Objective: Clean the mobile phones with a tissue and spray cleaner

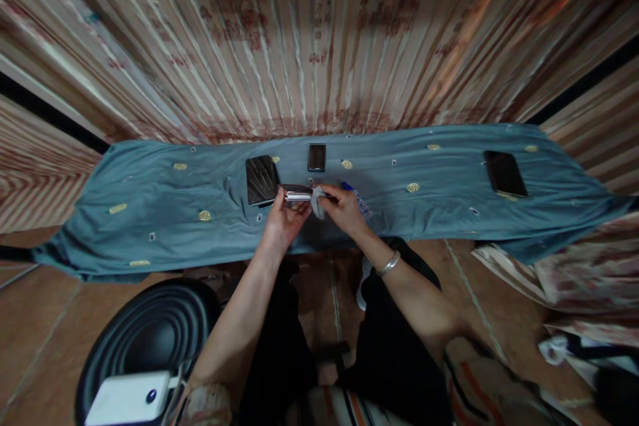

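Observation:
My left hand [285, 216] is closed around a slim phone [298, 195], held edge-up just above the blue-grey cloth [164, 213]. My right hand [343, 206] pinches a small white wipe [318, 202] against the phone's right end. A silver bracelet [388, 263] circles my right wrist. Three more phones lie flat on the cloth: a larger dark one [261, 179] just left of my hands, a small one [316, 156] behind them, and a black one [504, 174] far to the right. A bottle with a blue cap [357, 199] lies behind my right hand.
A striped curtain [319, 40] hangs behind the cloth. On the tiled floor at lower left stands a black round basin [150, 333] with a white device [130, 398] in front of it. Folded patterned fabric [574, 273] lies at the right.

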`<state>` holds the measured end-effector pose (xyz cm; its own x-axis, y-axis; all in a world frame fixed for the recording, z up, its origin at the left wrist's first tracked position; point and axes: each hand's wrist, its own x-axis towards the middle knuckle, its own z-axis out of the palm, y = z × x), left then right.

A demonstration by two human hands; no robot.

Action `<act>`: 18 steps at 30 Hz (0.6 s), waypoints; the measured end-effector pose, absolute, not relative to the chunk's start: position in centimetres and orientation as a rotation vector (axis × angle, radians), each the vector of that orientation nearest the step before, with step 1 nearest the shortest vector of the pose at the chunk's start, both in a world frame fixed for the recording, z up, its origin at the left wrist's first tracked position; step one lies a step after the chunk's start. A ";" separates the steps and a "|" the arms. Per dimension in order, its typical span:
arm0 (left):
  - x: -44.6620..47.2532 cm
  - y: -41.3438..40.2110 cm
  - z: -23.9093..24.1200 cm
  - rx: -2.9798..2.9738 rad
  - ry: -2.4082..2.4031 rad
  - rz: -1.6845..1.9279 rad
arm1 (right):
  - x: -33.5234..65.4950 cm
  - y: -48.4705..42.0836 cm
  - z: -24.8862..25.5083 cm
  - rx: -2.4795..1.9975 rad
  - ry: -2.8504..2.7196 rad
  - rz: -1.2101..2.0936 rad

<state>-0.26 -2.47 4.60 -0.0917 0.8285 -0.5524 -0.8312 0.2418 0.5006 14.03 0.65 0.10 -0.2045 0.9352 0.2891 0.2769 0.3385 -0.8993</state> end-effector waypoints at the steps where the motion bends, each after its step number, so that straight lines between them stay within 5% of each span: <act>1: -0.1 -2.6 4.3 -0.004 0.912 1.395 | 14.1 0.7 -0.1 -1.102 -1.679 0.933; 18: 0.8 -3.2 1.0 0.139 0.897 1.409 | 15.8 0.1 1.4 -1.119 -2.130 0.678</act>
